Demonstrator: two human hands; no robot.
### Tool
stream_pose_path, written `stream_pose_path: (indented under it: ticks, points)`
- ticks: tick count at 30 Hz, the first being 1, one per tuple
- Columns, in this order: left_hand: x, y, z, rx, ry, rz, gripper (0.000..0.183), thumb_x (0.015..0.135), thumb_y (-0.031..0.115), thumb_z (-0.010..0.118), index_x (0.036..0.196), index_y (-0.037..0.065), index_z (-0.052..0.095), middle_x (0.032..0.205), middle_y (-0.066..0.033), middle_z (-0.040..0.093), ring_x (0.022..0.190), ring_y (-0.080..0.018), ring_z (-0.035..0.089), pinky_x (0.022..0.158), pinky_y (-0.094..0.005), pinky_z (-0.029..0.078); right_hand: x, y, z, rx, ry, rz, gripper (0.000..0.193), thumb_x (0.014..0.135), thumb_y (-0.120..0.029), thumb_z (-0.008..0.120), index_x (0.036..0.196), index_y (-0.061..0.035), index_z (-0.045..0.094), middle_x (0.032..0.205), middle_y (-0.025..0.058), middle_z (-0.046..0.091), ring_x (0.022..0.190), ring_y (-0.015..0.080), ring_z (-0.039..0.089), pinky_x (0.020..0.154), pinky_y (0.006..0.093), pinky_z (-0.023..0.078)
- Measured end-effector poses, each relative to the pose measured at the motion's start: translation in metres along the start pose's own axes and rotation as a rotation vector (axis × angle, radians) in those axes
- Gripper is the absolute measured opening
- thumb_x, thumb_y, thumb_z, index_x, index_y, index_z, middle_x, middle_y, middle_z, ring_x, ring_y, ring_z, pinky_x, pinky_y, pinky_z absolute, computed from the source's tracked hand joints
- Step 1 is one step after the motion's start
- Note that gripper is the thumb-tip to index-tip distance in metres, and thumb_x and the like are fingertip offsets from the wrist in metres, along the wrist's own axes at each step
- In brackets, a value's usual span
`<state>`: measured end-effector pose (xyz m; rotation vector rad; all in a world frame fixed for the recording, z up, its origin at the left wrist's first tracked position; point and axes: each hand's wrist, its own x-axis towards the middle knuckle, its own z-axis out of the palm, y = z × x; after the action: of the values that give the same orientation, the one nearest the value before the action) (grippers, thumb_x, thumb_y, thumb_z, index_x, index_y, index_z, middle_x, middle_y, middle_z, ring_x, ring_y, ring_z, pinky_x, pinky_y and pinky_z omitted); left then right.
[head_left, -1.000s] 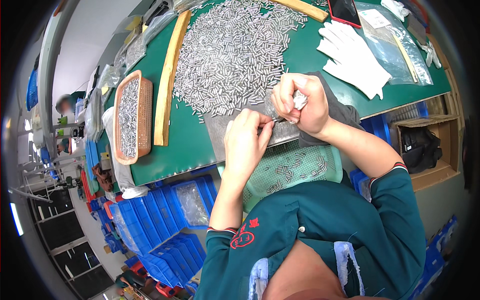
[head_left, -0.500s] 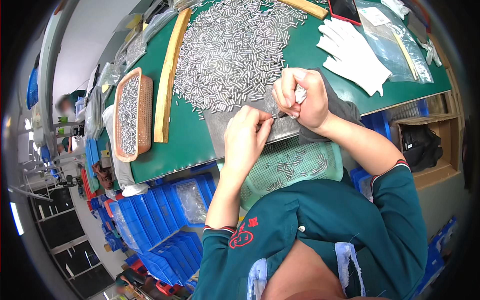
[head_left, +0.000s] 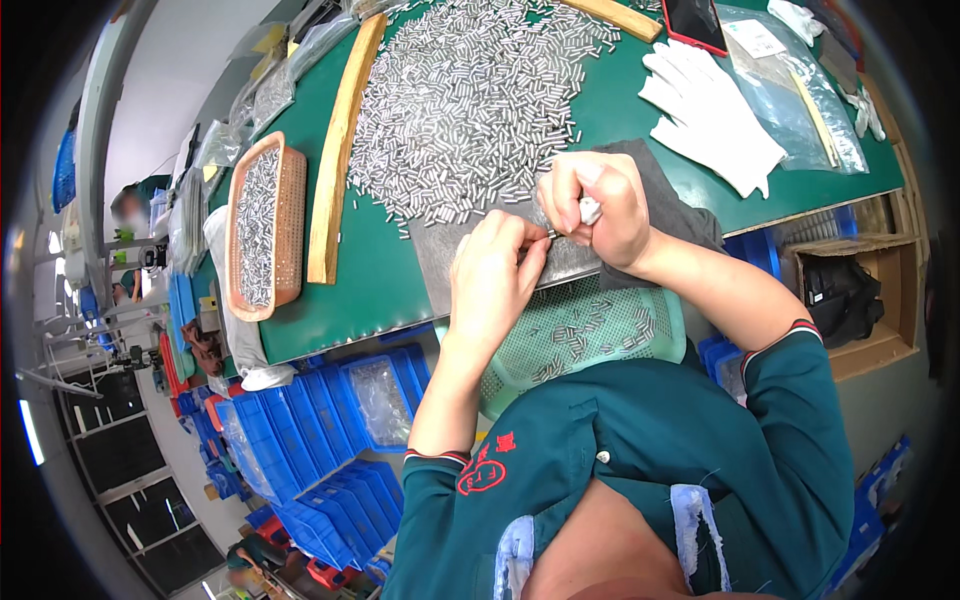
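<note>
Between the thumb and fingertips of my left hand (head_left: 492, 272) is a small metal pin (head_left: 551, 235), pinched over the grey work pad (head_left: 434, 265). My right hand (head_left: 615, 205) is closed round a slim tool with a white-wrapped handle (head_left: 590, 211). The tool's tip meets or nearly meets the pin; its exact shape is hidden by my fingers. Beyond both hands, a wide pile of similar metal pins (head_left: 460, 110) covers the table. Below the pad, at the table's front edge, a green perforated basket (head_left: 510, 352) holds several pins.
Wooden strips (head_left: 338, 165) border the pile. An orange basket (head_left: 292, 225) filled with pins stands at the left. To the right lie a dark cloth (head_left: 690, 220), a white glove (head_left: 715, 125), a phone (head_left: 694, 22) and plastic bags (head_left: 800, 100). Blue bins (head_left: 310, 430) are below left.
My right hand has tipped slightly and come down a little, with its tool closer to the pin. My left hand keeps its pinch almost in place.
</note>
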<state>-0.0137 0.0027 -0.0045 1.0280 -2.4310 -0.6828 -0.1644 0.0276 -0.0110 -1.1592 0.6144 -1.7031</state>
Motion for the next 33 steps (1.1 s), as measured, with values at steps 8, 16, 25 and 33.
stream_pose_path:
  ticks: [8,16,25,33]
  points:
    - [0.012,0.005,-0.011,0.170,-0.167,0.134,0.011,0.073,0.011,0.060,0.084,0.011,0.056,0.075,-0.0039,0.051,0.070,-0.0210,0.054,0.062,-0.0323,0.040,0.002,-0.005,0.000,0.058,0.149,-0.016,0.038,0.086,-0.027,0.030,0.056,-0.0040,0.038,0.043,0.0032,0.036,0.035,0.0076,0.027,0.035,0.0221,0.023]
    - [0.004,-0.006,-0.008,-0.011,-0.084,0.176,0.006,0.075,0.010,0.058,0.081,0.010,0.057,0.079,-0.0047,0.054,0.070,-0.0224,0.055,0.063,-0.0329,0.041,0.001,-0.006,0.000,0.150,0.139,0.027,0.039,0.087,-0.028,0.031,0.057,-0.0037,0.038,0.044,0.0032,0.036,0.035,0.0073,0.027,0.034,0.0216,0.023]
    - [-0.003,0.006,0.001,0.102,0.000,-0.081,0.015,0.071,0.017,0.066,0.076,0.008,0.055,0.072,-0.0043,0.052,0.066,-0.0210,0.055,0.061,-0.0313,0.040,0.002,-0.007,0.001,0.096,0.081,0.077,0.039,0.086,-0.027,0.032,0.056,-0.0033,0.038,0.045,0.0038,0.038,0.035,0.0078,0.029,0.034,0.0215,0.023]
    - [-0.001,0.007,0.002,-0.018,-0.022,-0.075,0.012,0.071,0.011,0.065,0.075,0.006,0.054,0.070,-0.0048,0.052,0.066,-0.0198,0.056,0.059,-0.0329,0.043,0.000,-0.008,-0.002,0.095,0.076,0.079,0.039,0.085,-0.027,0.032,0.055,-0.0036,0.037,0.044,0.0039,0.037,0.035,0.0080,0.029,0.035,0.0219,0.023]
